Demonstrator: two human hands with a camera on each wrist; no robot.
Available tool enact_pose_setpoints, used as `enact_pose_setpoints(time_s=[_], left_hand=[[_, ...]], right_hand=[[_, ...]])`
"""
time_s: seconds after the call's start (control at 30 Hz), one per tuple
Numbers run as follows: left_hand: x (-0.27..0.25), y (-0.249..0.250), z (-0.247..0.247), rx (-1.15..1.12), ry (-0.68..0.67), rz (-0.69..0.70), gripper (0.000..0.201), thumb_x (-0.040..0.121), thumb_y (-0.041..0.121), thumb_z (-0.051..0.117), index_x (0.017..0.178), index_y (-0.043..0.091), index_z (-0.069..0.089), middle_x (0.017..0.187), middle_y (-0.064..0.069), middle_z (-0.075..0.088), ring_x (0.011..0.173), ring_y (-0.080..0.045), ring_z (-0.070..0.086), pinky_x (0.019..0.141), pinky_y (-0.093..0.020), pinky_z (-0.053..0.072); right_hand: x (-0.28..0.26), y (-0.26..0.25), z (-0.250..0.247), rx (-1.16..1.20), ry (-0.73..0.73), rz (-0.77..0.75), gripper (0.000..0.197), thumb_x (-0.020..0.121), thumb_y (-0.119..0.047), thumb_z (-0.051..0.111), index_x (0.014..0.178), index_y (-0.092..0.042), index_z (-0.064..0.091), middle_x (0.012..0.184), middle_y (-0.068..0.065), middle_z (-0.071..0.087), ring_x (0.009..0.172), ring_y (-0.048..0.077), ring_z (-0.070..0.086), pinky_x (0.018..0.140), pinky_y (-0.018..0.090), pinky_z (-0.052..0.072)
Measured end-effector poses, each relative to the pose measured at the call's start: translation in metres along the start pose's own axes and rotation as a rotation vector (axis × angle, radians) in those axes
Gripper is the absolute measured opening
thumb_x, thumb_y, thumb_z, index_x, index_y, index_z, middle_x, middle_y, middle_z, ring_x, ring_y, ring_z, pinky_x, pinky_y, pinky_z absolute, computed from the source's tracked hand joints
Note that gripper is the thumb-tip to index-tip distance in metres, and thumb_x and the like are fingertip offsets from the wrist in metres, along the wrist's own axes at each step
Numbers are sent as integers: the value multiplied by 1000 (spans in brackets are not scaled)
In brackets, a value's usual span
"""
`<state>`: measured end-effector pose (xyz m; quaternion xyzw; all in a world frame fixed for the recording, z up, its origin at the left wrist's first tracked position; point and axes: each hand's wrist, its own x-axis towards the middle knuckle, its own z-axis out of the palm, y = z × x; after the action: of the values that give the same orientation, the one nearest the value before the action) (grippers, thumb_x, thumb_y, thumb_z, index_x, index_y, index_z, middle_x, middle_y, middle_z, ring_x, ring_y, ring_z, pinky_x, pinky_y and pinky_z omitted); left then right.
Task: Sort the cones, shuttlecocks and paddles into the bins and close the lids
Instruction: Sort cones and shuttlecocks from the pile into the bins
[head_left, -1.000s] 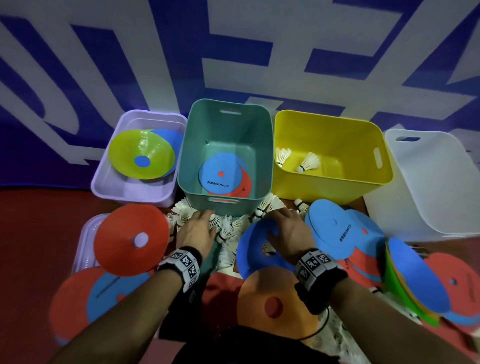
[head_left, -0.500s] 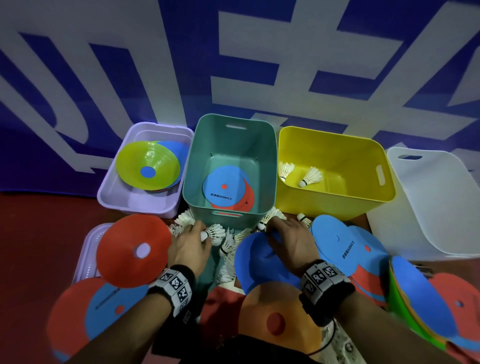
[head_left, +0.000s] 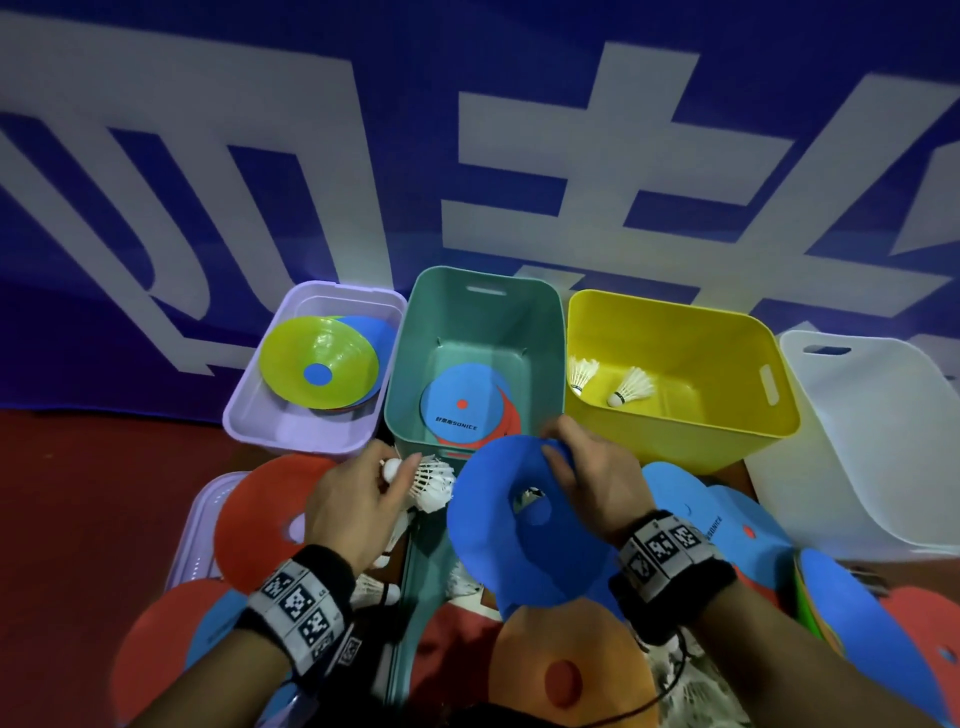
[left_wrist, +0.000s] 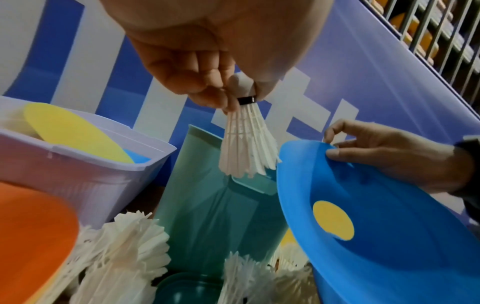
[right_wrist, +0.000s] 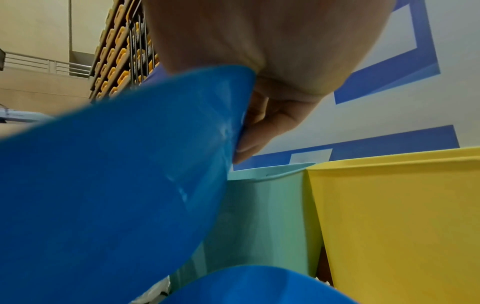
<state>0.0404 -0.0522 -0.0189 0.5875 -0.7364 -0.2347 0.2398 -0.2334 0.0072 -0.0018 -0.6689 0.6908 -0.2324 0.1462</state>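
While both hands hang just in front of the row of bins, each one holds something that belongs on the other's side. The left hand (head_left: 358, 499) pinches a shuttlecock (head_left: 428, 480) by its cork, feathers fanned toward the right in the head view and hanging down in the left wrist view. The yellow bin (head_left: 680, 410), where two shuttlecocks already lie, stands ahead and to the right, past the green bin (head_left: 478, 322). The right hand (head_left: 592, 470) grips a blue cone (head_left: 519, 540) by its far rim, tilted up off the pile; the lilac bin (head_left: 306, 421), which holds a yellow-green cone (head_left: 319, 364) and others, stands ahead and to the left. So the coming moves likely cross, or the hands must take turns. The green bin, dead ahead between them, holds flat round paddles.

Everything sits on a red floor, with no desk in view. More cones, paddles and loose shuttlecocks lie scattered near the person, and a white bin (head_left: 872, 441) stands at the far right. Behind the bins hangs a blue banner with large white characters; the wrist views show railings and rows of orange seats beyond.
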Motion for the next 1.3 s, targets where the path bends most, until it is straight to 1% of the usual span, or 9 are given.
enact_pose_setpoints(time_s=[0.2,0.4,0.53,0.67,0.8,0.9,1.03,1.1,1.3], left_hand=[[-9,-4,-9,-204,68,-146,17,91,43,63,85,29,55,60,6,63,62,-16,62,63,-42,51],[-10,-9,-16,-342,234,-209,17,90,25,68,91,25,51,81,9,66,76,-11,65,70,-39,51],[-8,-4,-28,-463,328,-198,20,91,22,69,92,24,49,84,4,65,76,-7,62,63,-23,44],[7,-4,-44,-568,382,-170,23,89,21,72,91,26,49,81,5,65,73,-16,66,60,-24,48],[28,-2,-58,-586,453,-164,25,86,33,74,91,32,50,86,-3,70,80,-19,70,61,-18,47],[46,2,-70,-639,498,-159,24,87,24,74,92,30,52,94,-5,69,84,-21,70,63,-12,44],[72,-2,-77,-681,515,-122,23,88,19,74,92,30,54,93,-5,69,81,-24,70,67,-22,50],[82,-7,-80,-665,512,-125,23,87,19,74,91,31,55,93,-4,70,81,-21,71,66,-21,50],[99,-26,-72,-622,517,-175,20,86,18,75,92,26,57,89,-2,68,74,-14,65,66,-14,46]], right_hand=[[3,8,0,93,30,103,13,97,-32,56,106,-35,48,57,-8,46,59,20,47,55,35,31],[10,8,5,215,87,132,33,93,-16,62,124,-26,63,70,-21,54,62,-2,52,58,19,30],[37,-7,14,396,33,163,31,91,-22,55,119,-32,60,86,-11,67,77,5,62,67,26,50],[84,-45,28,443,10,251,33,87,-6,56,110,-29,60,73,-11,59,68,5,58,59,19,42],[134,-86,52,593,-16,302,32,86,-3,55,110,-22,58,78,5,67,71,28,66,65,36,54],[169,-111,87,666,-59,332,38,76,-13,54,104,-40,51,76,11,69,71,38,68,66,51,59],[198,-137,120,649,-58,322,41,78,-13,55,110,-36,44,71,-1,63,70,29,60,63,33,49],[204,-150,126,656,-55,298,41,79,-16,56,119,-22,47,78,-1,62,74,27,59,67,32,48],[229,-152,149,612,-213,283,74,62,-32,64,134,-22,52,118,2,68,107,21,65,96,36,51]])
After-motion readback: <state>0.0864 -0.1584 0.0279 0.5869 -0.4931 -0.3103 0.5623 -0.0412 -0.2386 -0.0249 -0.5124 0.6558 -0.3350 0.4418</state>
